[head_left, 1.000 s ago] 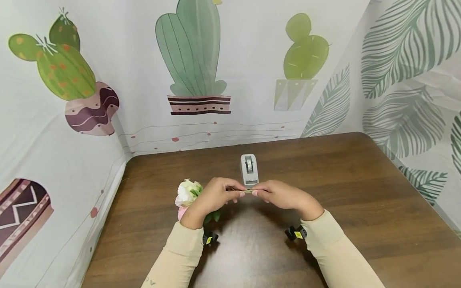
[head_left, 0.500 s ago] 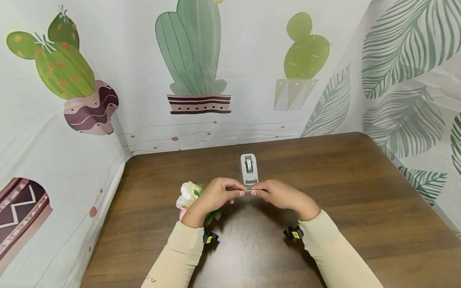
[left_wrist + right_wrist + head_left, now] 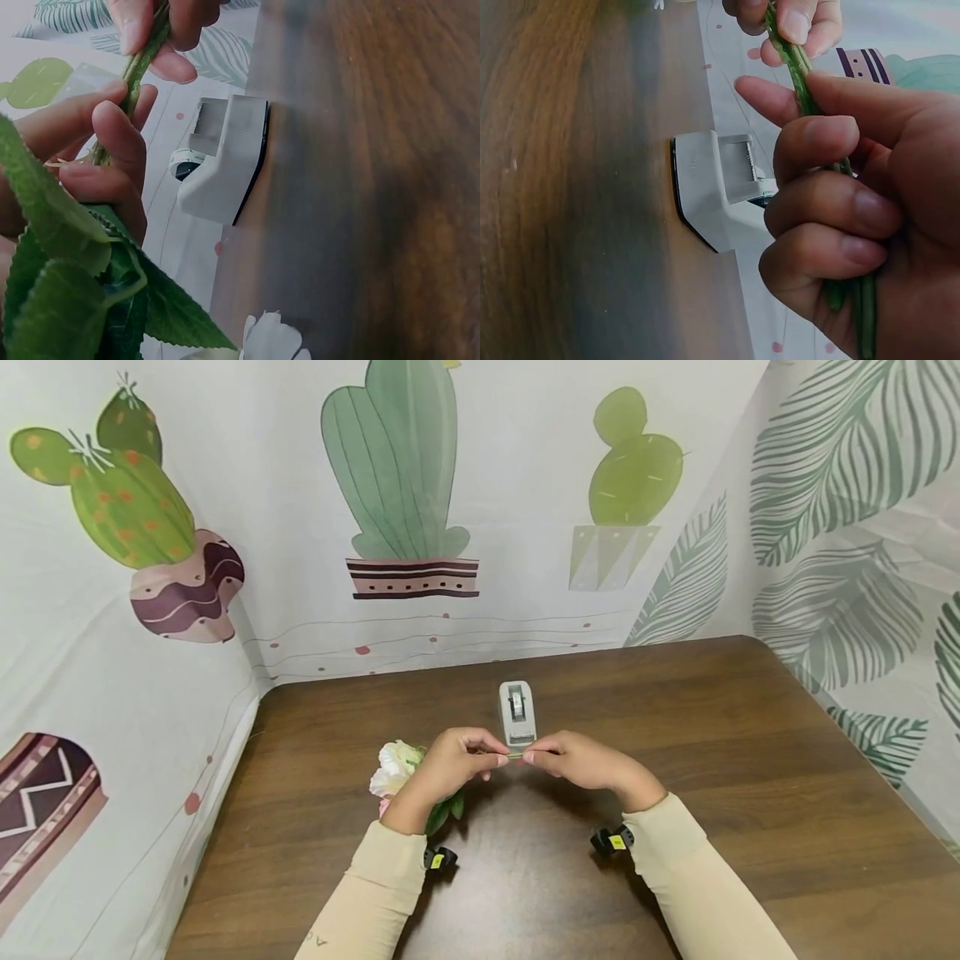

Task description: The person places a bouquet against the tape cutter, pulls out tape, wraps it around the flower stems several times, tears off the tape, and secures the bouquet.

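Both hands are holding one green stem just above the table, near its middle. The left hand and the right hand are curling their fingers tight around it. The white flower is sticking out to the left, and the gray tape holder is standing just past the hands.

The table is dark wood with visible grain and a soft sheen. The tape dispenser looks like smooth, matt grey plastic. The stem is smooth and green, the leaves matt and veined like fabric, and the walls printed cloth.
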A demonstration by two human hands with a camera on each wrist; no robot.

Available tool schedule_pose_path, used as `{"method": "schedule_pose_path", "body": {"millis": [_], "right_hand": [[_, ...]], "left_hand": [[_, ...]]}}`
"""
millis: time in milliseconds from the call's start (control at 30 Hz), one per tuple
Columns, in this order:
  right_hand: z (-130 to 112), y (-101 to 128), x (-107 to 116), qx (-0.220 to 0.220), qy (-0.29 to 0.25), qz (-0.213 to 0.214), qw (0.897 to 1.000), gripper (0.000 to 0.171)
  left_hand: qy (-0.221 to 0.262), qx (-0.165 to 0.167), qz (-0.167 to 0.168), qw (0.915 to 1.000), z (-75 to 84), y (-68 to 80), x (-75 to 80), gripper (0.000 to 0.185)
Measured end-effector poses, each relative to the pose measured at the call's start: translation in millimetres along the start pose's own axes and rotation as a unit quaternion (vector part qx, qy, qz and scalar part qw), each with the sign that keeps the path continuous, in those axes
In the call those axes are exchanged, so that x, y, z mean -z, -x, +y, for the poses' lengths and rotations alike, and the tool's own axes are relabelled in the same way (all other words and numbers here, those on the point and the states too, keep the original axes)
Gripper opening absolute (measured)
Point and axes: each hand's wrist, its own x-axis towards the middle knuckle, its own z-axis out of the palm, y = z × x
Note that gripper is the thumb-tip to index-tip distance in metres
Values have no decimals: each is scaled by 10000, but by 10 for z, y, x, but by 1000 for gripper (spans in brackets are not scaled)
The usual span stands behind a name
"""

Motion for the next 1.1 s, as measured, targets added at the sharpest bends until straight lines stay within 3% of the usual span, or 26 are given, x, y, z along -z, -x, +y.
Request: {"method": "schedule_pose_path", "body": {"millis": [300, 567, 833, 1100], "right_hand": [[69, 12, 14, -241, 25, 59, 9997, 29], [85, -16, 8, -441, 134, 301, 9985, 25], [79, -52, 9, -672, 170, 841, 9940, 21], [69, -94, 11, -528, 281, 1884, 9803, 15]], "left_hand": [[-715, -251, -59, 9971, -13, -38, -81, 5], [-892, -323, 81, 9955, -49, -80, -127, 5], [-887, -228, 240, 9955, -20, -133, -114, 8], [-1016, -299, 247, 9941, -38, -217, -85, 6]]}}
